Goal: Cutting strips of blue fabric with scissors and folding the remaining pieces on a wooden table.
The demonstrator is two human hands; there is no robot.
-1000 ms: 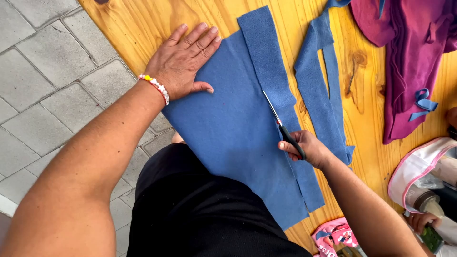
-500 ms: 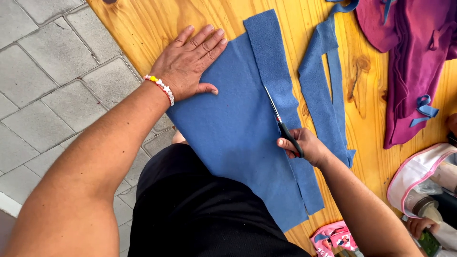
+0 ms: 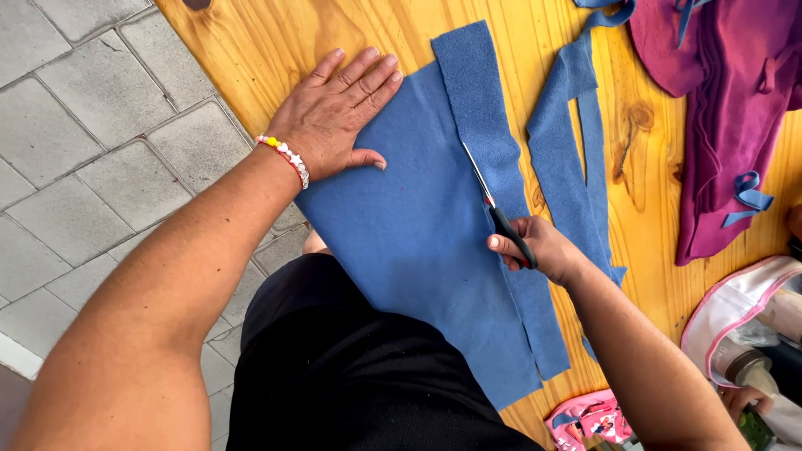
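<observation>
Right hand [image 3: 543,249] around scissors [image 3: 493,205] in blue felt [image 3: 409,225]

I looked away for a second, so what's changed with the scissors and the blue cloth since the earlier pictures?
The right hand has worked the scissors a little farther up the blue fabric, lengthening the cut beside the strip. The left hand stays flat on the cloth's upper left. The cut strips and purple garment lie as before.

I am seeing my right hand [image 3: 543,249] hiding the scissors' [image 3: 493,205] handles under its curled fingers, while the magenta cloth [image 3: 735,117] beyond those fingers is running off the frame's edge.
</observation>
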